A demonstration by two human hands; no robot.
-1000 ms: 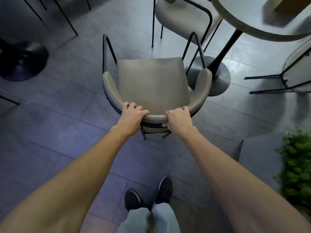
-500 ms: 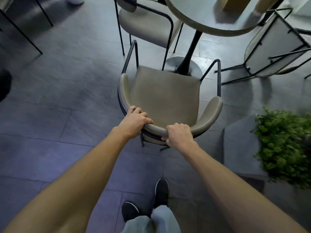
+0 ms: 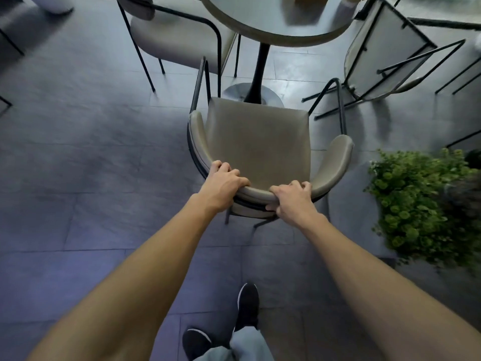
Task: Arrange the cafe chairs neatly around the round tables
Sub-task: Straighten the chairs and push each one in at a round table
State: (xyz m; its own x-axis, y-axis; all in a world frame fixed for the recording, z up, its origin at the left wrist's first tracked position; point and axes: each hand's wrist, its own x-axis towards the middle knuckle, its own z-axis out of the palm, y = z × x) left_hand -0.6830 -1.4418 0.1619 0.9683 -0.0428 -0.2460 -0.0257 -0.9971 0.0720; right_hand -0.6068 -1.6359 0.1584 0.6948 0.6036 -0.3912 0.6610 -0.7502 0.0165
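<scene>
Squarely gripped at its curved backrest by left hand (image 3: 223,184) and right hand (image 3: 293,199), both closed on it: taupe padded armchair with black metal frame (image 3: 257,142), at 6 o'clock of round grey pedestal table (image 3: 273,19). Best pushed straight, armrests clearing tabletop edge.

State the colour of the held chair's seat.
Taupe, a greyish beige; the chair seat shows best in the head view.

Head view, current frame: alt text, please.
Both hands, left hand and right hand, grip the curved backrest of a beige armchair facing a round pedestal table. A chair on its side lies right.
</scene>
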